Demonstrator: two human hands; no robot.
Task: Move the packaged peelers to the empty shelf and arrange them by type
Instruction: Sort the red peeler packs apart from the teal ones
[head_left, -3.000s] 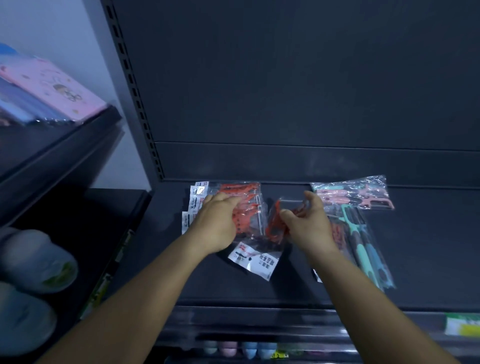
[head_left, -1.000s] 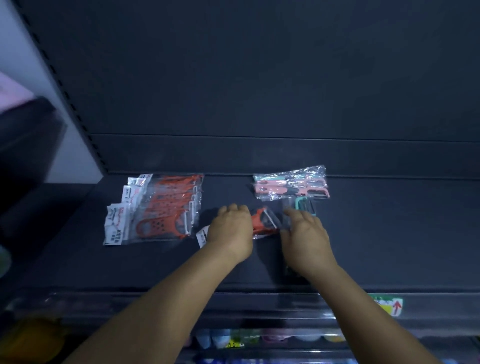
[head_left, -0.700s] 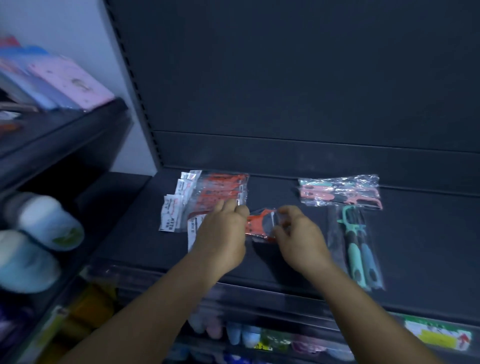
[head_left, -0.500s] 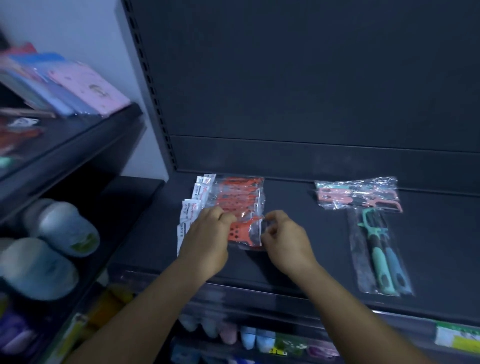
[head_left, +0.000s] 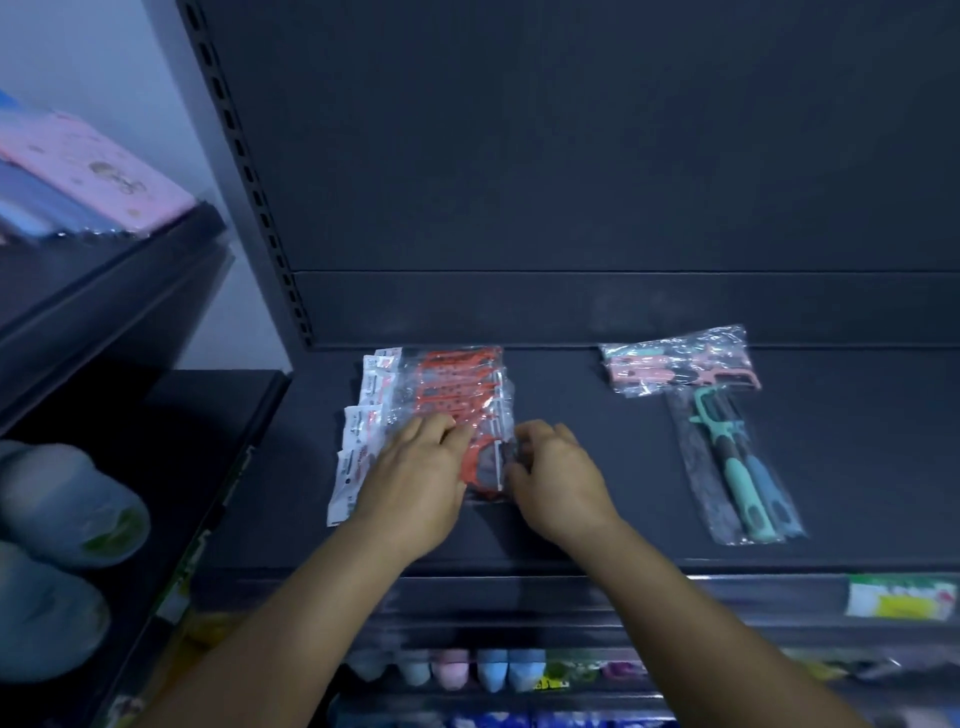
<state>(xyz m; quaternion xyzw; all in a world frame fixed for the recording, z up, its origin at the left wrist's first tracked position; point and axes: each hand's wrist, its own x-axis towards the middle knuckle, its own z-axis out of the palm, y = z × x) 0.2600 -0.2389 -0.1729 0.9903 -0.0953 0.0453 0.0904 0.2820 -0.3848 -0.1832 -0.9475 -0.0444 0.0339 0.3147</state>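
A row of overlapping orange packaged peelers (head_left: 457, 384) lies at the left of the dark shelf (head_left: 857, 457). The nearest orange peeler packet (head_left: 485, 465) rests at the front of that row. My left hand (head_left: 415, 483) lies on its left part and my right hand (head_left: 558, 478) pinches its right edge. A pack of pink peelers (head_left: 680, 366) lies crosswise at the back right. In front of it, a clear bag holds teal and blue handled peelers (head_left: 743, 467) pointing lengthwise.
The shelf's front rail carries a green and yellow price label (head_left: 901, 597). Below hang pastel items (head_left: 467, 670). On the left unit sit rounded blue-grey items (head_left: 67, 504), and a pink box (head_left: 98, 171) lies on the shelf above.
Both hands carried one orange peeler packet leftward from the shelf's middle and set it at the front of the orange row. The view shifted left with them.
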